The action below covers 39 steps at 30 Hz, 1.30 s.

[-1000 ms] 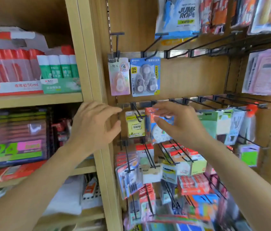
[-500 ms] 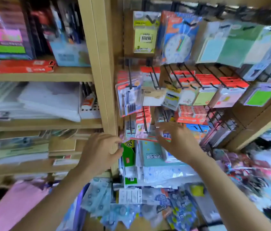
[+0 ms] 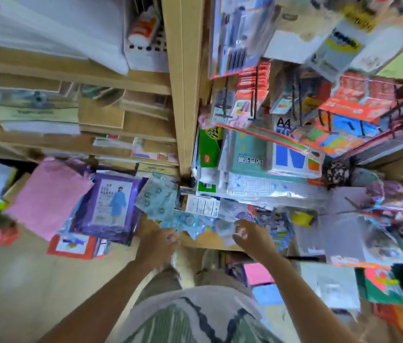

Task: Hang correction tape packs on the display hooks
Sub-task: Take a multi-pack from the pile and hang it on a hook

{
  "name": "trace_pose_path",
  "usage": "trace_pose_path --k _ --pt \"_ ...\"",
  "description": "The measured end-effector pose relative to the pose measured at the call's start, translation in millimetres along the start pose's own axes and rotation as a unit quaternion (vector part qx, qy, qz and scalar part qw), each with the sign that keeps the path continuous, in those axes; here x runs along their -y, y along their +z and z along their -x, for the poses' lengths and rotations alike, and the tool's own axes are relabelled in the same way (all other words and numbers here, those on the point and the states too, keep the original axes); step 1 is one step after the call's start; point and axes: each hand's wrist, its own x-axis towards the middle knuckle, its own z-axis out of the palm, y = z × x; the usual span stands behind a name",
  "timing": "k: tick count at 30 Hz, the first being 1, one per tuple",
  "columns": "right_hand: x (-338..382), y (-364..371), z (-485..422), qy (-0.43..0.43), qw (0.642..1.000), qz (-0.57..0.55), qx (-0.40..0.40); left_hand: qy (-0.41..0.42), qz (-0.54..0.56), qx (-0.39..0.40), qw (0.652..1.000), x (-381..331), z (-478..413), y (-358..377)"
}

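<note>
Correction tape packs (image 3: 157, 200), pale blue, lie heaped just below the wooden shelf post (image 3: 185, 95). Left hand (image 3: 158, 248) and right hand (image 3: 252, 240) are at this heap, fingers curled; with the blur I cannot tell if they pinch a pack.

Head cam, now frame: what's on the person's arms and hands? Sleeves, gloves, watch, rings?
No gloves on the left hand or right hand. Left forearm and right forearm show no sleeve up to the frame edge. No watch or band at either wrist; rings too blurred to tell. Torso: pale shirt with green stripes and dark zigzag lines.
</note>
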Motion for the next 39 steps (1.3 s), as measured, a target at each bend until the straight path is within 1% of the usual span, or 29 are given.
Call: trace_pose_path --k 2,5,9,12,14,17,19,21,22,23,24,26,27,28,29,30,32,33,34,35,36,37,38,39 --pt "-21 24 -10 0.032 0.999 -0.027 0.031 -0.049 0.004 0.057 0.997 8 -3 19" --pt "-60 54 -27 0.078 0.993 -0.069 0.055 -0.09 0.007 0.09 0.992 25 -16 54" --pt "-115 83 -43 0.126 0.982 -0.128 0.064 -0.075 0.004 0.118 0.99 7 -23 81" --pt "-163 97 -62 0.199 0.955 -0.21 0.064 -0.064 0.0 0.131 0.989 -4 -38 103" --pt "-193 104 -78 0.264 0.919 -0.291 0.041 -0.068 0.002 0.142 0.988 -6 -47 121" --pt "-230 105 -104 0.361 0.834 -0.418 0.009 -0.071 0.016 0.146 0.987 -13 -54 142" --pt "-254 106 -123 0.398 0.782 -0.479 0.007 -0.069 0.022 0.15 0.986 -17 -55 154" --pt "-273 111 -142 0.418 0.709 -0.568 0.006 -0.061 0.026 0.162 0.985 -19 -55 164" --pt "-281 114 -152 0.428 0.677 -0.599 -0.014 -0.053 0.026 0.165 0.984 -19 -56 168" --pt "-290 117 -162 0.441 0.655 -0.613 -0.032 -0.048 0.027 0.167 0.984 -19 -56 171" --pt "-297 119 -172 0.442 0.658 -0.607 -0.044 -0.045 0.029 0.168 0.984 -20 -56 173" --pt "-314 128 -191 0.449 0.634 -0.624 -0.079 -0.044 0.032 0.17 0.984 -20 -57 176" --pt "-316 132 -198 0.482 0.612 -0.62 -0.099 -0.045 0.033 0.169 0.984 -20 -58 177" --pt "-315 132 -201 0.495 0.606 -0.615 -0.102 -0.043 0.033 0.168 0.984 -20 -60 178" --pt "-307 128 -200 0.494 0.623 -0.599 -0.093 -0.037 0.03 0.169 0.984 -21 -62 180" --pt "-297 120 -194 0.473 0.668 -0.568 -0.089 -0.031 0.026 0.169 0.985 -23 -64 181" --pt "-288 118 -197 0.415 0.689 -0.58 -0.13 -0.026 0.025 0.167 0.985 -25 -70 183" --pt "-281 116 -195 0.399 0.687 -0.592 -0.138 -0.026 0.029 0.167 0.985 -26 -73 184" --pt "-278 115 -194 0.394 0.666 -0.615 -0.15 -0.025 0.033 0.17 0.985 -28 -77 184" --pt "-280 117 -192 0.381 0.661 -0.622 -0.177 -0.018 0.036 0.172 0.984 -31 -81 185" --pt "-274 113 -183 0.401 0.657 -0.602 -0.213 -0.008 0.039 0.175 0.984 -35 -86 186" --pt "-274 113 -177 0.433 0.616 -0.613 -0.239 -0.002 0.043 0.177 0.983 -41 -91 187" --pt "-273 114 -169 0.44 0.59 -0.631 -0.244 -0.001 0.051 0.177 0.983 -47 -96 188" --pt "-271 115 -157 0.43 0.592 -0.639 -0.237 -0.001 0.059 0.175 0.983 -54 -102 190"
